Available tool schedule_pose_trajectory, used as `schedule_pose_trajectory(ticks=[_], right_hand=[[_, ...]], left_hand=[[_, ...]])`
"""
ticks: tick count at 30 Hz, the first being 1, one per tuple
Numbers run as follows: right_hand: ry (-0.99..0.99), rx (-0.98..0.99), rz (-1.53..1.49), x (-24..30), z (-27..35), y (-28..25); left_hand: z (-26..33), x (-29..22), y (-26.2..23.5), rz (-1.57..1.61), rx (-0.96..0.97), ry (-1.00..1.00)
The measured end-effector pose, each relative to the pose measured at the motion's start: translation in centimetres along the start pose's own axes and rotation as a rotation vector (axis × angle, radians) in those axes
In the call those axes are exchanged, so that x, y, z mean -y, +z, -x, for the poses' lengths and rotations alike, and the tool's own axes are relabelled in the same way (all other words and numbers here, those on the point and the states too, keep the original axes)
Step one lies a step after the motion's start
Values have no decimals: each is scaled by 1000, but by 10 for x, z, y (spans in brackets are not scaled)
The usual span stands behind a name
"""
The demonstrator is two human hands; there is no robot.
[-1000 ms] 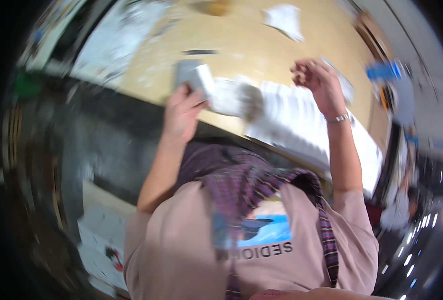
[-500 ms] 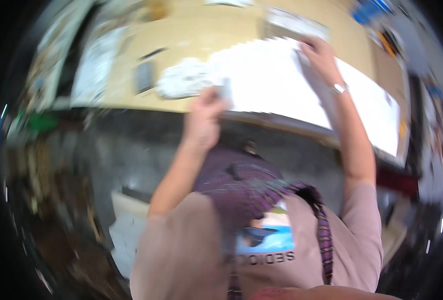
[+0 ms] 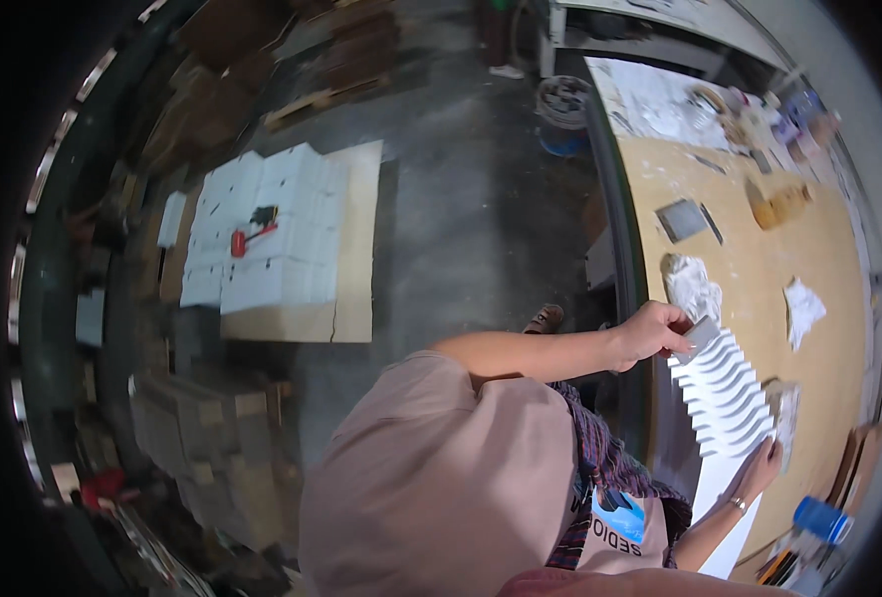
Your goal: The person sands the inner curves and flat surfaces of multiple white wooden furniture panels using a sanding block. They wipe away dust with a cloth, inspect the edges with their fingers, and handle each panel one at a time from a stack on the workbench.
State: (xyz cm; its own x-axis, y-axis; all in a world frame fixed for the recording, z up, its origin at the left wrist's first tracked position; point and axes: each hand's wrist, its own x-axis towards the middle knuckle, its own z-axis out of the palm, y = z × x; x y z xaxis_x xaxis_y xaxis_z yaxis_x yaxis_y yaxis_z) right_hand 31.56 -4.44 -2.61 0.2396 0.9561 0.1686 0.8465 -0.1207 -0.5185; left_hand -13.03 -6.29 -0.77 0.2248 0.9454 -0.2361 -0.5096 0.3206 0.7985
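Observation:
My left hand (image 3: 653,333) pinches a small grey rectangular pad (image 3: 699,339), which looks like a sanding pad, at the far end of a white panel (image 3: 722,393). Wavy ridges run across this end of the panel, and its nearer part is smooth. My right hand (image 3: 757,470), with a watch at the wrist, is closed at the panel's right edge beside the ridges; its fingertips are partly hidden. A crumpled white cloth (image 3: 691,288) lies just beyond the left hand.
The tan worktable (image 3: 760,264) carries a grey sheet (image 3: 682,220), an amber bottle (image 3: 781,206), a white scrap (image 3: 803,312) and a blue container (image 3: 822,519). On the floor at left stand stacked white pieces (image 3: 280,224) with a red-handled tool (image 3: 252,240) on top. A bucket (image 3: 563,101) stands beyond.
The view has swung left, bringing the floor and stacked white pieces in. My left hand still holds the grey pad at the ridged end; my right hand stays at the panel's edge.

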Motion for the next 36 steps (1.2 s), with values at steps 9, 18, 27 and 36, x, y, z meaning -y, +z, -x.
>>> schedule_pose_trajectory(ticks=[9, 18, 27, 36], right_hand=[[17, 40, 94, 13, -7, -2], [-70, -23, 12, 19, -3, 7], [57, -127, 16, 38, 13, 5], [146, -85, 233, 81, 18, -9]], left_hand=[[17, 2, -2, 39, -91, -5], [17, 13, 10, 10, -62, -79], [-33, 28, 57, -47, 180, -128], [-70, 29, 71, -345, 211, -1]])
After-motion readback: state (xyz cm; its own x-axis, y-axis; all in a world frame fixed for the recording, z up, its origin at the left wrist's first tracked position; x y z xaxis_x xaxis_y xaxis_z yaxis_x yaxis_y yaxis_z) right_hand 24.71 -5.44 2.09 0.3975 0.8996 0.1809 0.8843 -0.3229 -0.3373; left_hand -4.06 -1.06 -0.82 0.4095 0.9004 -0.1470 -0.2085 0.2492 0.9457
